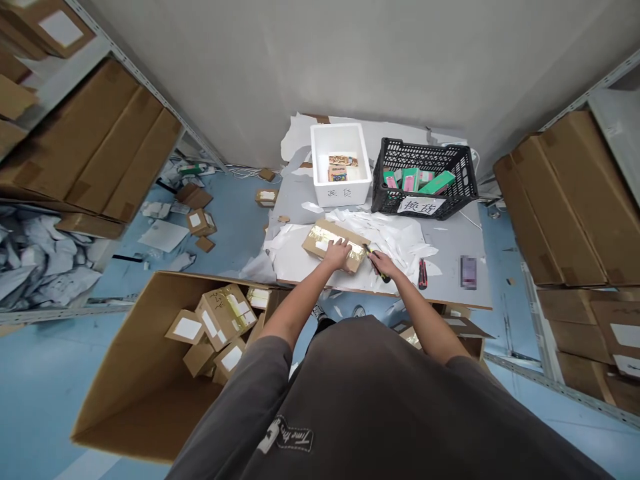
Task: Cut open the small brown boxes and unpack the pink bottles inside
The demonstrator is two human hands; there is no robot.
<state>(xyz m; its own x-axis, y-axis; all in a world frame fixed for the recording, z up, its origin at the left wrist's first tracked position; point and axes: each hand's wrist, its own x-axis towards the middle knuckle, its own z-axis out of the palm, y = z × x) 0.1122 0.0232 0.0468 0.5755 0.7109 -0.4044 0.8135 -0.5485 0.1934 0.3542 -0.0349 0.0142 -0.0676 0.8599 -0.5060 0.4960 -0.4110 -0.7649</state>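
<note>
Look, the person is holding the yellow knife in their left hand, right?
Not quite: it's the other hand. The head view shows the yellow-and-black utility knife held in the right hand, not the left. The left hand is pressing on the cardboard box.

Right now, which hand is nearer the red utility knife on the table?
Right. The right hand is just left of the red utility knife; the left hand is farther left, on the cardboard parcel.
</note>
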